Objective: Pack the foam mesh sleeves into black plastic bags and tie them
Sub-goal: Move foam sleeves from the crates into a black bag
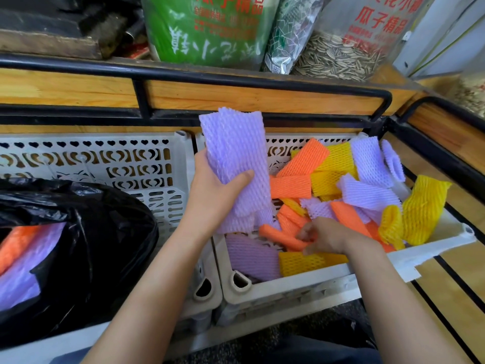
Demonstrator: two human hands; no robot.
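Big wooden shelf (236, 98) with a black rail runs across the back, with a green bag (210, 30) and a clear seed bag (341, 56) standing on top. Below it are two white crates side by side. The left crate (105, 164) has the black bag (105, 232) sitting in it, mouth open, and you can see orange and purple sleeves (21, 279) already inside. The right crate (288, 287) holds a loose pile (367, 195) of purple, orange and yellow foam mesh sleeves, a couple of the yellow ones flopping over the far right rim.

The purple stack (236, 153) is held upright over the gap between the crates. The left hand (212, 190) is wrapped around its lower half, thumb across the front. The right hand (325, 236) is down in the right crate, fingers curled over an orange sleeve (280, 237) near the front. It's blurry there, so honestly can't tell if it's actually pinching that sleeve or just touching it.
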